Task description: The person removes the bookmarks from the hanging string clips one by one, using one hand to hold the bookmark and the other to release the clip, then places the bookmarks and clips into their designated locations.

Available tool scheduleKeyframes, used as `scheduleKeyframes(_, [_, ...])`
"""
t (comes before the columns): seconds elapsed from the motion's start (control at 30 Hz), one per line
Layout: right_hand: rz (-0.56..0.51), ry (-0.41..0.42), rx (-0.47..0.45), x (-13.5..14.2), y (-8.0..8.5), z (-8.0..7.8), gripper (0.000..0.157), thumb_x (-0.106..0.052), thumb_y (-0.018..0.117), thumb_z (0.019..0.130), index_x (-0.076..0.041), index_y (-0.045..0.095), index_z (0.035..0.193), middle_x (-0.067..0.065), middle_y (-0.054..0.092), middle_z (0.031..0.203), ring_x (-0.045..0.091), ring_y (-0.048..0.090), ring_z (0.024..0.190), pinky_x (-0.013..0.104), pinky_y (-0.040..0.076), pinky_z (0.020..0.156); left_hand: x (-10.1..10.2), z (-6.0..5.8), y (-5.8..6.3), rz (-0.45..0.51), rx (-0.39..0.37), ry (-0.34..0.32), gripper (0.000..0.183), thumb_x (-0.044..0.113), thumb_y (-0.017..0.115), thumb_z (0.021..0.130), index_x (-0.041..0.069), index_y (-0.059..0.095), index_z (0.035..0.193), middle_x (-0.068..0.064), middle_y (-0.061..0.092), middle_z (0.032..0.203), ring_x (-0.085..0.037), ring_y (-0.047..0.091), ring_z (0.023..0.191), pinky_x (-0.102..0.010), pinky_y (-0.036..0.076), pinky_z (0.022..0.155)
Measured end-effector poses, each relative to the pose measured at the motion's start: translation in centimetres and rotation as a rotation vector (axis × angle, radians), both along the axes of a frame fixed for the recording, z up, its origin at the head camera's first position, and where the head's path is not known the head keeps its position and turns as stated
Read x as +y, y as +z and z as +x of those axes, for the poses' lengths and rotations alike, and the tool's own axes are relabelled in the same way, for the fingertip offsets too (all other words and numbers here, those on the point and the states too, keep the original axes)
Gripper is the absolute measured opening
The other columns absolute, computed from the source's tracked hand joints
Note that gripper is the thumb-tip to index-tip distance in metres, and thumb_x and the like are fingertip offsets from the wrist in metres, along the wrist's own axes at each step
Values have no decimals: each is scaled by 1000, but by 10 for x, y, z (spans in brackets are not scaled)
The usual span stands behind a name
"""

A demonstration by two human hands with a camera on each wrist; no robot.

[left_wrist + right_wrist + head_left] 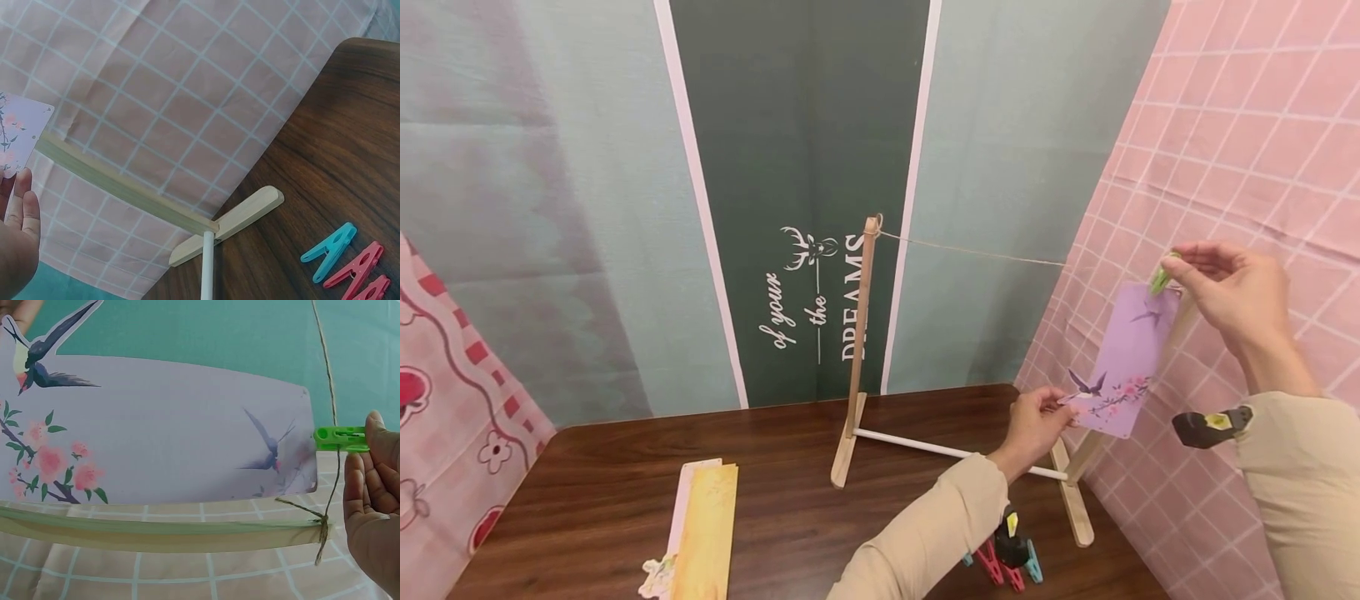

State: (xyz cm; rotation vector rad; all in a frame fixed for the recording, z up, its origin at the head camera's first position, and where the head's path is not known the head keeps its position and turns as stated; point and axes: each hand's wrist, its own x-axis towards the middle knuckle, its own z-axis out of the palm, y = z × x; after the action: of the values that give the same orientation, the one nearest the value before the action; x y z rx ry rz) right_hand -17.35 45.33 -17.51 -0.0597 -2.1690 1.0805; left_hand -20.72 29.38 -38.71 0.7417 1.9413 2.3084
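A purple card (1120, 350) printed with swallows and pink blossoms hangs near the right end of a twine line (985, 251). My right hand (1247, 300) pinches a green clothespin (340, 439) at the card's top edge. In the right wrist view the twine (325, 356) crosses the clothespin; how firmly the clothespin bites the card I cannot tell. My left hand (1033, 425) holds the card's lower left corner between thumb and fingers. That hand (19, 244) shows at the edge of the left wrist view, below the card (22, 131).
The twine runs between two wooden posts (861, 333) joined low down by a white rod (917, 442). Pink and blue clothespins (331, 250) lie near the stand's right foot (250, 215). A yellow card (707, 525) overlaps another on the table's left. A tiled-pattern cloth (1262, 167) hangs close on the right.
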Motion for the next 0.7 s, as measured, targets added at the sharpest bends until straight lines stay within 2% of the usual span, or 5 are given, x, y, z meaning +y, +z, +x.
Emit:
scheduleKeyframes(0.13, [-25, -16, 74, -5, 2, -1, 15, -9, 76, 84, -22, 74, 91, -25, 65, 77, -7, 59, 70, 4, 44, 66, -2, -1, 0, -22, -2, 8, 5, -4, 71, 84, 0, 70, 86, 0, 67, 70, -9, 65, 60, -13, 48, 53])
scheduleKeyframes(0.37, [-57, -10, 141, -10, 3, 0, 18, -3, 75, 83, -17, 75, 95, -21, 66, 80, -5, 60, 72, 4, 45, 70, -6, -3, -3, 40, 37, -37, 8, -10, 68, 84, -7, 68, 91, -14, 69, 75, -19, 68, 63, -14, 50, 54])
scheduleKeyframes(0.53, [-86, 6, 130, -11, 3, 0, 17, -5, 75, 84, -17, 74, 96, -19, 66, 82, -4, 60, 74, 5, 45, 71, -12, -2, -2, 52, 27, -50, 8, -8, 68, 85, -8, 68, 93, -16, 69, 77, -22, 69, 63, -16, 51, 53])
scheduleKeyframes(0.7, [-123, 53, 124, -12, 3, 0, 17, -6, 75, 84, -13, 73, 100, -15, 66, 86, -3, 61, 78, 5, 44, 74, -20, -2, -2, 83, 21, -85, 9, -8, 66, 86, -10, 67, 95, -19, 69, 79, -32, 69, 69, -17, 52, 56])
